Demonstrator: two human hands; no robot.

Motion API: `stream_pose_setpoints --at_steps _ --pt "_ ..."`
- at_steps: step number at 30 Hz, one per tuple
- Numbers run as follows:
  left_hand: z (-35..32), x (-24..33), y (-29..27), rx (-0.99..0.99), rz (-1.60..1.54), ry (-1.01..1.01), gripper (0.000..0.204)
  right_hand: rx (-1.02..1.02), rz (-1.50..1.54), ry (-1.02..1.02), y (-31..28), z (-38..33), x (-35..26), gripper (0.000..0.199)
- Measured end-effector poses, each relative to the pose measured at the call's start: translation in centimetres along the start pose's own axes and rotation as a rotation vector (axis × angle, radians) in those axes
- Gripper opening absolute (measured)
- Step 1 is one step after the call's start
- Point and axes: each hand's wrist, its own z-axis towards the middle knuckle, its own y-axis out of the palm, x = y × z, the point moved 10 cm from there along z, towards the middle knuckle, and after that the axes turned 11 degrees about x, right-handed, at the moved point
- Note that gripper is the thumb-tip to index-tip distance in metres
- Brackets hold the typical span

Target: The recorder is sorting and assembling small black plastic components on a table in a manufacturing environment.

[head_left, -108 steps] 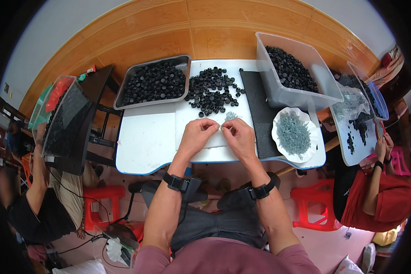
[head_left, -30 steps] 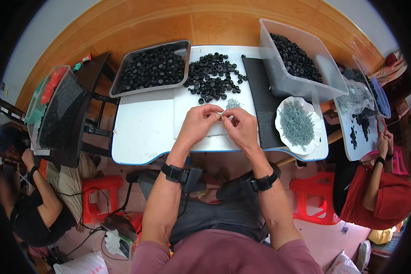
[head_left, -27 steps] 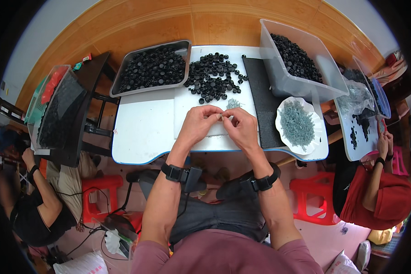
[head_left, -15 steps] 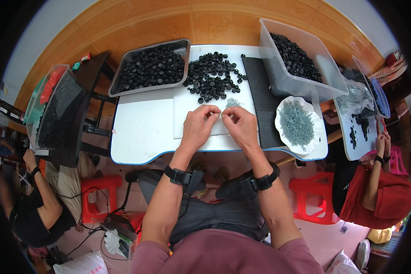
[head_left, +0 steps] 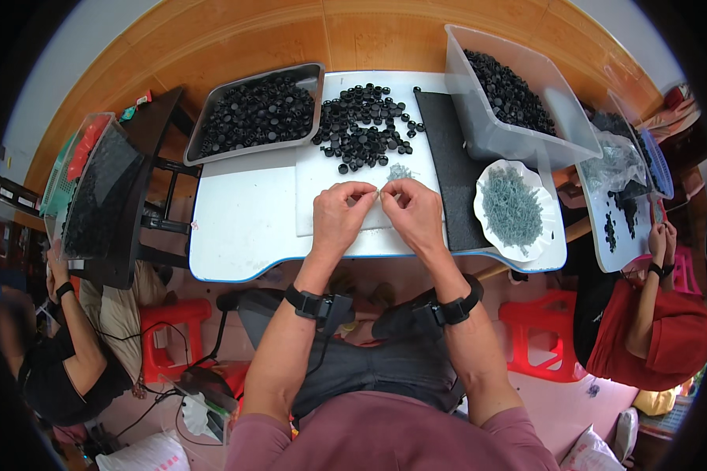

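Though between fingertips (head_left: 370,191), tiny piece (head_left: 379,195), direction and long axis unclear.

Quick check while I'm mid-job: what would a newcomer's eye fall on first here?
Probably the black round pieces, loose mid-table and heaped in the metal tray at left and the clear bin at right. Next, the white fluted plate of grey-green slivers by the table's right end. Then the left hand and right hand, fingertips nearly meeting at centre; anything held is too small to identify.

Tiny pale piece (head_left: 379,194), pinched, mostly hidden
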Motion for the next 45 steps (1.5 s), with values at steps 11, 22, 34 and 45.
stream_pose_setpoints --at_steps 11,22,34,45 --pt "-0.6 2.6 -0.2 0.036 0.048 0.330 0.010 0.043 -0.010 0.053 0.3 0.0 0.9 0.015" --pt "-0.1 0.3 0.2 -0.009 0.035 0.077 0.018 0.159 0.279 0.083 -0.8 0.0 1.3 0.011" --pt "-1.3 2.5 1.4 -0.119 0.220 0.397 0.020 0.144 0.376 0.154 -0.5 -0.2 2.1 0.010" --pt "-0.1 2.0 -0.2 -0.025 -0.029 0.202 0.013 0.054 0.287 0.061 0.1 -0.4 1.2 0.008"
